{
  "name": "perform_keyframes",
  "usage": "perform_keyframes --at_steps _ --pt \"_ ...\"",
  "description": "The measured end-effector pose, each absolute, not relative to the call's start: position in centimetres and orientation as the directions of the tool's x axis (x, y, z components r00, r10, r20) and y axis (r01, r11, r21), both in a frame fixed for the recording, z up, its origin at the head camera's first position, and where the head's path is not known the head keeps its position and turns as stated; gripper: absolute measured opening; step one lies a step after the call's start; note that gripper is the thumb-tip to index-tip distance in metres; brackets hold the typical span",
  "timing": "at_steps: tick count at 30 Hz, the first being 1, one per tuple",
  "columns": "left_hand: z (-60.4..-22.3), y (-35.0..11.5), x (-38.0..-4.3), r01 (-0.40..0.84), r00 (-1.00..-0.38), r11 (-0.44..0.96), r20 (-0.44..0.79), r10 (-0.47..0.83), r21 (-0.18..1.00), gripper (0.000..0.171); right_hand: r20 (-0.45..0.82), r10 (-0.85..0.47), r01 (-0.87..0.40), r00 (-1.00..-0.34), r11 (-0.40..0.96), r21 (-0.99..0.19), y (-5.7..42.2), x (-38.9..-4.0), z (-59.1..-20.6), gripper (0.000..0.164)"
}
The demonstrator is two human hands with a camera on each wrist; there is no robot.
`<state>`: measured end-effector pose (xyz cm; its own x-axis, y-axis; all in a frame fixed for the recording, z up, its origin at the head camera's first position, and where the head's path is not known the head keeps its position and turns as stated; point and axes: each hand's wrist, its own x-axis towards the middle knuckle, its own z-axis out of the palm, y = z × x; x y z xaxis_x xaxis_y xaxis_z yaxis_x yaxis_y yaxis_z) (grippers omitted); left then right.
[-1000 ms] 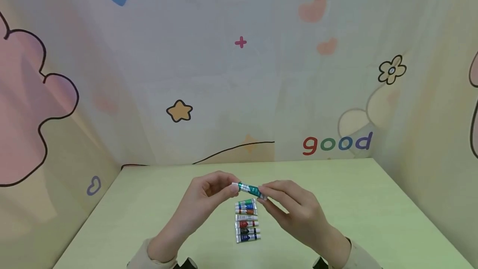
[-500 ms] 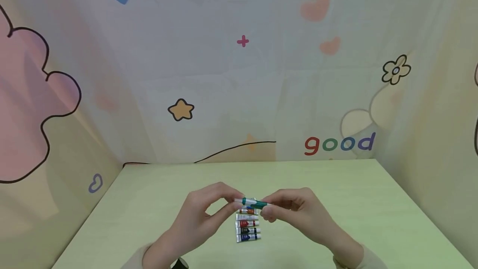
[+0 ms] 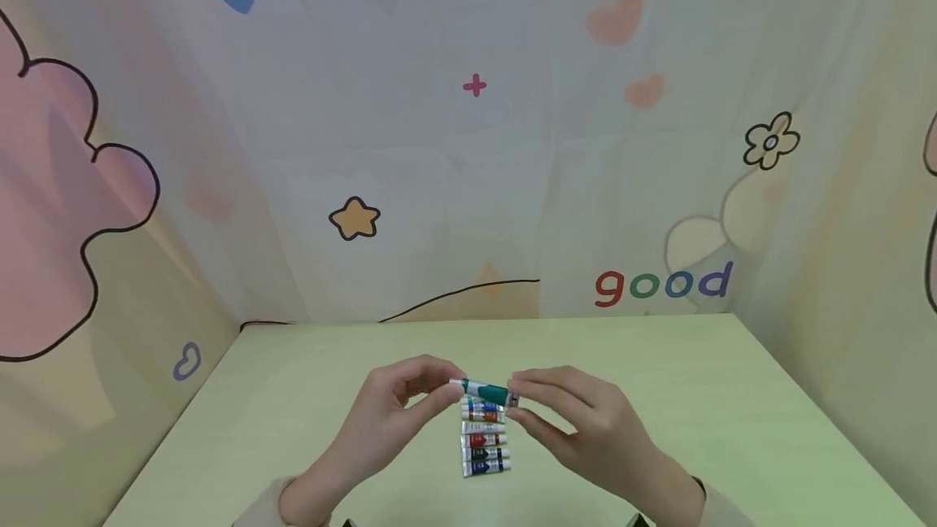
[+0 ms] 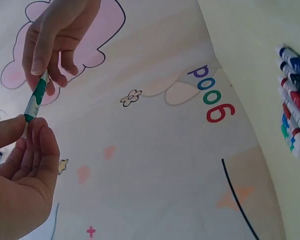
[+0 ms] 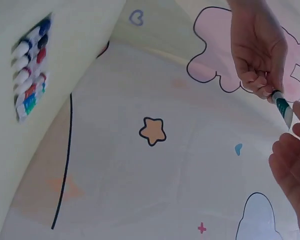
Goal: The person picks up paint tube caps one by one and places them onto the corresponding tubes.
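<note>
A green paint tube (image 3: 485, 392) is held up in the air between both hands, tilted slightly down to the right. My left hand (image 3: 398, 417) pinches its white cap end between thumb and fingertips. At the flat tail end, my right hand (image 3: 589, 413) holds the tube with fingers above and thumb below. In the left wrist view the tube (image 4: 36, 97) runs from the left fingertips up to the right thumb. Below it on the table lies a column of paint tubes, among them a red tube (image 3: 483, 440), a black tube (image 3: 485, 454) and a dark blue tube (image 3: 486, 468).
The pale green table (image 3: 293, 372) reaches back to a hanging cloth (image 3: 439, 145) printed with hearts, a star and the word "good". Cloth walls also stand at the left and right. The held tube covers the far end of the column in the head view.
Both hands and the tube sit somewhat lower than a second ago. Half a second ago the right thumb lay across the tube's near side; now the right fingers have shifted and the tail shows.
</note>
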<state>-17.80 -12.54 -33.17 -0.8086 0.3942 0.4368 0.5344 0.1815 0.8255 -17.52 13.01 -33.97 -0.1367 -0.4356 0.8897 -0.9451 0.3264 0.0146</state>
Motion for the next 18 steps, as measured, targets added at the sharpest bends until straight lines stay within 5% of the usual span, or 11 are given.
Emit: perform_keyframes --at_steps 3,8,15,18 --pt "-33.2 -13.0 -18.2 0.363 -0.872 0.142 0.281 0.402 0.921 0.022 0.877 -0.481 -0.904 0.02 0.365 0.221 12.7 -17.3 -33.7 0.028" --pt "-33.3 -13.0 -18.4 0.238 -0.885 0.09 0.177 0.431 0.967 0.028 0.842 -0.536 -0.89 0.059 0.354 0.288 12.6 -17.2 -34.1 0.027" --pt "-33.3 -12.9 -18.2 0.23 -0.889 0.111 0.163 0.428 0.967 0.027 0.873 -0.486 -0.934 -0.033 0.327 0.147 12.8 -17.6 -35.2 0.028" --pt "-33.4 -12.9 -18.0 0.295 -0.886 0.154 0.209 0.415 0.943 0.024 0.888 -0.432 -0.959 -0.157 0.28 -0.033 12.7 -17.7 -35.6 0.02"
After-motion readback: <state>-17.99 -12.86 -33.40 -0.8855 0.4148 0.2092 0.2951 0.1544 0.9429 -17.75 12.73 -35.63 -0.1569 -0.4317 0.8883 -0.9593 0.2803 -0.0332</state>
